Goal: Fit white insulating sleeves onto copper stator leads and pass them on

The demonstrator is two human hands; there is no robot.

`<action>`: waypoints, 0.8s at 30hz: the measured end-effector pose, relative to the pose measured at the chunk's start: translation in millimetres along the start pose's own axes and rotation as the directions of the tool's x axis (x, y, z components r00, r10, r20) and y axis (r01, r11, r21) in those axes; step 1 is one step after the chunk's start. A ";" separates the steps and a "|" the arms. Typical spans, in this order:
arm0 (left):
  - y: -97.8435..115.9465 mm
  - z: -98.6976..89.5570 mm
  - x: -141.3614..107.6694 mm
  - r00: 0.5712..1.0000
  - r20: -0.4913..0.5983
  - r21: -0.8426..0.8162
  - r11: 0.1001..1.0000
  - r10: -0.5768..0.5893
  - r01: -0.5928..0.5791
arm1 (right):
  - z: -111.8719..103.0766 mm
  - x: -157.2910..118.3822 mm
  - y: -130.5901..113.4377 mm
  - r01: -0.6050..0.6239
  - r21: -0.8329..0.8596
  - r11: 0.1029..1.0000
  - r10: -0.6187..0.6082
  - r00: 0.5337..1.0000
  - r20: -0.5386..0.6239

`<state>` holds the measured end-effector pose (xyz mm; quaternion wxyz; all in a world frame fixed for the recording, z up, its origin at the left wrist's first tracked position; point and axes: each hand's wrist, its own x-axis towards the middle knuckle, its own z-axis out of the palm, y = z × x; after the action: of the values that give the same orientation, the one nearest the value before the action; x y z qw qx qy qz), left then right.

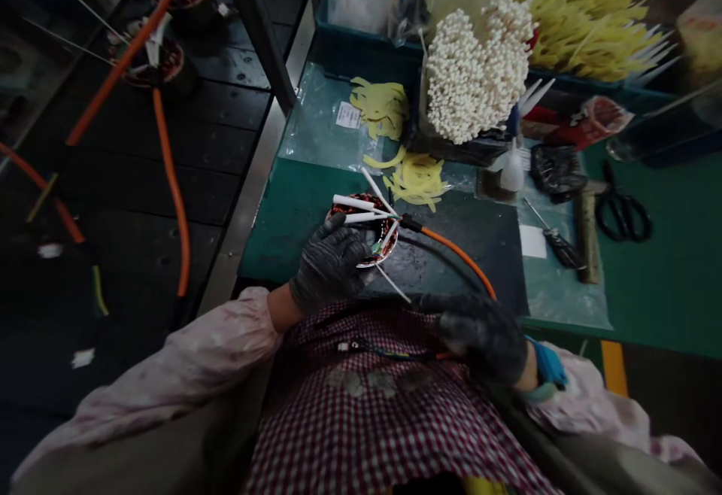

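A round copper-wound coil (380,253) with several white sleeves (361,201) sits near the front edge of the green table. My gloved left hand (332,262) is closed around its left side. An orange cable (459,256) runs from the sleeves and curves right, down towards my right hand. My gloved right hand (479,333) is over my lap, blurred, its fingers curled near the end of a thin white tube (393,284). Whether it grips the tube or the cable is unclear. A connector with thin wires (361,346) hangs over the checkered apron, left of my right hand.
Yellow strips (417,177) and a bundle of white-tipped sticks (468,77) lie behind the coil. To the right are a screwdriver (564,248), a hammer (588,235) and black scissors (623,209). More coils with orange cables (172,186) stand on the dark surface at left.
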<state>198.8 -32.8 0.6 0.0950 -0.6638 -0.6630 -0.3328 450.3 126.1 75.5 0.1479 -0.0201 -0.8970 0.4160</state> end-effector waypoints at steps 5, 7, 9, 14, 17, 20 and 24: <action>-0.5 -0.5 0.8 1.000 -0.008 -0.030 0.999 0.022 -0.023 | 23.8 37.7 18.0 0.060 -0.183 0.981 -0.064 0.998 -0.014; 2.5 -2.8 4.9 0.998 -0.057 -0.013 0.999 0.032 -0.033 | 28.8 62.7 30.6 -0.006 -0.242 0.970 -0.008 0.998 -0.055; 5.3 -5.6 9.2 0.995 -0.095 -0.038 0.999 0.018 -0.021 | 28.9 87.3 38.4 -0.077 -0.314 0.946 0.076 0.997 -0.014; 3.6 -9.9 11.4 0.997 -0.073 -0.123 0.992 0.006 -0.015 | 29.0 121.0 40.4 -0.127 -0.346 0.929 0.178 0.977 0.119; 0.2 -9.6 8.1 0.999 -0.033 -0.113 0.994 -0.006 0.003 | 27.3 117.1 41.0 -0.140 0.001 0.990 0.140 0.990 -0.009; -0.3 -9.3 6.9 1.000 0.024 -0.084 0.996 -0.014 0.016 | 17.7 110.3 41.7 -0.162 0.329 0.930 0.173 0.985 -0.004; 1.2 -8.7 9.2 1.000 -0.030 -0.088 0.996 0.002 -0.004 | 6.3 109.0 42.6 -0.194 0.413 0.890 0.133 0.976 0.171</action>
<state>196.3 -30.3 12.8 0.0759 -0.6634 -0.6452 -0.3713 340.6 166.6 66.7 0.0505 -0.0337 -0.7873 0.6135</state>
